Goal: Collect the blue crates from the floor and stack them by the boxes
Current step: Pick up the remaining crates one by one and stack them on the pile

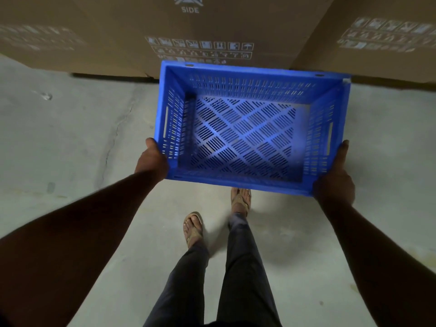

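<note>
Bare grey concrete floor (70, 142) fills the head view, with tall brown cardboard boxes (113, 31) standing along its far edge, printed with handling symbols.

Between the two hands hangs one blue crate (247, 128), held level above the floor and open side up. The left hand (152, 161) wraps the near left corner, thumb lying along the outer wall, fingers hidden beneath. The right hand (333, 182) clasps the near right corner the same way, its thumb up against the side wall. Beyond the hands, the crate's far rim reaches close to the foot of the boxes, though whether it touches them cannot be told. Below and behind the hands, two sandalled feet (193, 227) stand mid-stride on the concrete.

The crate is empty: its slotted base and walls show only floor through the gaps.

As for progress, this crate looks nearly delivered but not yet set down. No stack of crates shows by the boxes, and no other crates appear on the floor, so how many are left cannot be judged.
</note>
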`<state>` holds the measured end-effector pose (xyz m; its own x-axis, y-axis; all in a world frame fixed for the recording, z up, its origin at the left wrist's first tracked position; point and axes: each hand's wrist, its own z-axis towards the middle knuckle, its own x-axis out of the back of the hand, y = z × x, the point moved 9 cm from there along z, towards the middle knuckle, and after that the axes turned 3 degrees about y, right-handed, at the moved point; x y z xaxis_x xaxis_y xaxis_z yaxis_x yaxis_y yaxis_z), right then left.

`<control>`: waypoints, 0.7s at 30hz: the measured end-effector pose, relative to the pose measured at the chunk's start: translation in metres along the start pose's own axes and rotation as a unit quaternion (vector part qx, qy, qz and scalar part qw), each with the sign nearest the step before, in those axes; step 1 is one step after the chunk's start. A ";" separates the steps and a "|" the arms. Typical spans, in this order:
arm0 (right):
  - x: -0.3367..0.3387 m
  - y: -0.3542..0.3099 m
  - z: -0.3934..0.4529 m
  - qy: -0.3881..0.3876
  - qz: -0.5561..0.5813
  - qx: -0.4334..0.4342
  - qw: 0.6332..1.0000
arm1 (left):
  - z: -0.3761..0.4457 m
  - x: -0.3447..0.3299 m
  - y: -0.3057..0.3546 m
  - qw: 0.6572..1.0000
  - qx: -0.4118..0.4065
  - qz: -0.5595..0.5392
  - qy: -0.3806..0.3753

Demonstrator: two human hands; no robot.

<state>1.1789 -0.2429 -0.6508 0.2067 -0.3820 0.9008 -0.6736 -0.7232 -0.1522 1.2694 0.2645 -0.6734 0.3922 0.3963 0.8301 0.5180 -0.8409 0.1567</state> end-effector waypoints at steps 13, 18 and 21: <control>0.089 -0.116 -0.098 -0.037 0.160 0.200 0.966 | -0.160 0.120 0.056 0.942 -0.146 -0.289 0.086; 0.148 -0.175 -0.205 -0.030 0.257 0.301 0.918 | -0.243 0.159 0.004 0.879 -0.141 -0.444 0.097; 0.162 -0.220 -0.280 0.012 0.173 0.442 0.880 | -0.279 0.178 -0.057 0.856 -0.116 -0.490 0.118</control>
<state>1.1614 0.0154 -0.3571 0.0760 -0.6631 0.7447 0.1251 -0.7346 -0.6669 1.0977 0.2806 -0.3854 -0.3234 0.8903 0.3205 0.3350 -0.2091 0.9187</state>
